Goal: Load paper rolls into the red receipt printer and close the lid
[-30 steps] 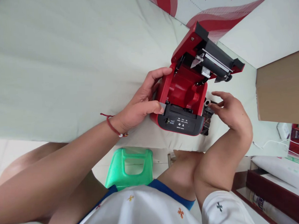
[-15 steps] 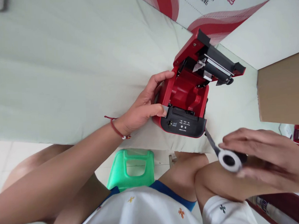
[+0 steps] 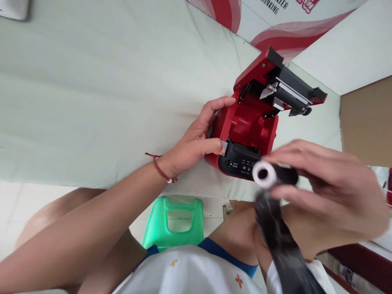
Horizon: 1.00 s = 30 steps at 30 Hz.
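Observation:
A small red receipt printer (image 3: 220, 133) stands on the table with its lid (image 3: 282, 87) raised and its red paper bay bare inside. My left hand (image 3: 200, 136) grips its left side, the thumb on a grey tab beside the black front panel and the fingers along the side wall. In front of the printer's right corner, my right hand (image 3: 334, 188) pinches a small paper roll (image 3: 265, 174) with a white end, a hollow core and a black outer side. A blurred black strip trails from the roll down toward my lap. The roll hides part of the panel.
Behind the printer stands a printed carton (image 3: 274, 13), with a brown cardboard box (image 3: 372, 120) to its right. A green plastic stool (image 3: 172, 204) is on the floor below the table edge. A white object (image 3: 6, 8) lies at the far left corner.
My right hand has brought the roll up and left, closer to the printer's front. The black strip now hangs long below it. My left hand keeps its hold on the printer.

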### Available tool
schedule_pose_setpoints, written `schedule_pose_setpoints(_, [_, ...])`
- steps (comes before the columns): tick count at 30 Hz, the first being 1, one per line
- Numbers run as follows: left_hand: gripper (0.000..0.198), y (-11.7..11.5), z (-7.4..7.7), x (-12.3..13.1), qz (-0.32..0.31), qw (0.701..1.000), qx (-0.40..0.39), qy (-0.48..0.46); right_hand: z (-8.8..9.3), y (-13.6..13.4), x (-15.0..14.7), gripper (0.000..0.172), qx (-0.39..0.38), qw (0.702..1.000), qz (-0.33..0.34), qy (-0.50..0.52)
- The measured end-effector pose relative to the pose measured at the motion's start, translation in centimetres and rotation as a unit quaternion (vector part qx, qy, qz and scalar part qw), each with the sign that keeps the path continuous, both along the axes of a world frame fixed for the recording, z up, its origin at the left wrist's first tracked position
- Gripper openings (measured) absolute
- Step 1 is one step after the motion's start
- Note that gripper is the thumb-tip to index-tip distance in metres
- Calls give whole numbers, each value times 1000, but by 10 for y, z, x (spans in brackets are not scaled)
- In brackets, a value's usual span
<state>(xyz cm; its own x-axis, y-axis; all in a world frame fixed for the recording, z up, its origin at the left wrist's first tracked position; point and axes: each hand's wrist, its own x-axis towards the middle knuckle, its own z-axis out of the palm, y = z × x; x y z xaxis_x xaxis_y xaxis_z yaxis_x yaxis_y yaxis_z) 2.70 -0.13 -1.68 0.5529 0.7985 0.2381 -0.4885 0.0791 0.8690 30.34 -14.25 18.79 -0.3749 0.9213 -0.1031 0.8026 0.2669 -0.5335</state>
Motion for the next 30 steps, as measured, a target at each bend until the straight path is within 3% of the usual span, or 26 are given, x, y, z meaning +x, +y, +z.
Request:
schedule_pose_setpoints(1, [81, -1, 1, 0, 2, 1000, -4, 2, -9, 31, -23, 33, -13, 999, -24, -15])
schedule_pose_setpoints(3, [80, -2, 3, 0, 6, 1000, -8, 11, -23, 75, -61, 27, 40, 996, -76, -29])
schedule_pose_setpoints(5, [80, -2, 4, -1, 9, 1000, 4, 28, -30, 91, -83, 27, 61, 986, -134, -73])
schedule_pose_setpoints(7, [81, -2, 4, -2, 17, 998, 21, 50, -32, 91, -90, 34, 53, 977, -165, -124])
schedule_pose_setpoints(11, [84, -1, 2, -3, 28, 996, 39, 73, -40, 92, -90, 45, 39, 970, -159, -180])
schedule_pose_setpoints(20, [83, 0, 1, -5, 21, 995, 58, 75, -55, 118, -99, 44, -9, 936, -195, -294])
schedule_pose_setpoints(30, [86, -3, 5, -8, 36, 991, 67, 107, -60, 120, -89, 47, -1, 949, -178, -261])
